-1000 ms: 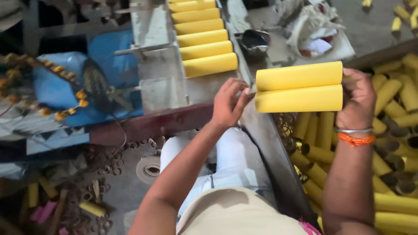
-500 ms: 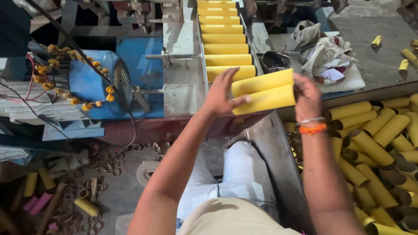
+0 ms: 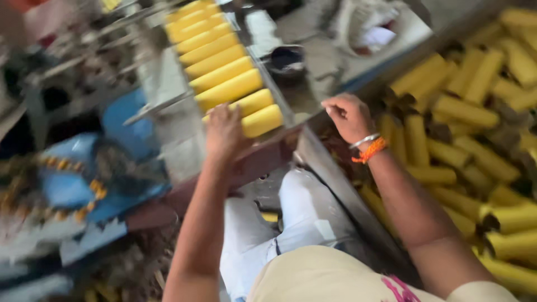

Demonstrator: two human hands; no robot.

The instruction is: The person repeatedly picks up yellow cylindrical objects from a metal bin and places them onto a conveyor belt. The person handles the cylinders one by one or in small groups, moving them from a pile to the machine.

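A row of yellow tubes (image 3: 224, 61) lies side by side on a metal feed chute (image 3: 168, 84) ahead of me. The two nearest yellow tubes (image 3: 260, 112) sit at the chute's near end. My left hand (image 3: 224, 131) rests flat against their left ends, fingers apart. My right hand (image 3: 348, 114) hovers just right of the chute, loosely curled and holding nothing, with a silver bangle and an orange thread on its wrist. The picture is blurred by motion.
A large bin of loose yellow tubes (image 3: 475, 128) fills the right side. A blue motor housing (image 3: 120, 162) with a dark fan sits left. A small dark bowl (image 3: 286, 59) and crumpled cloth (image 3: 369, 28) lie beyond the chute. My white-trousered legs (image 3: 279, 223) are below.
Both hands carried two yellow tubes leftward from over the bin and set them at the near end of the chute. My right hand has let go and pulled back to the right.
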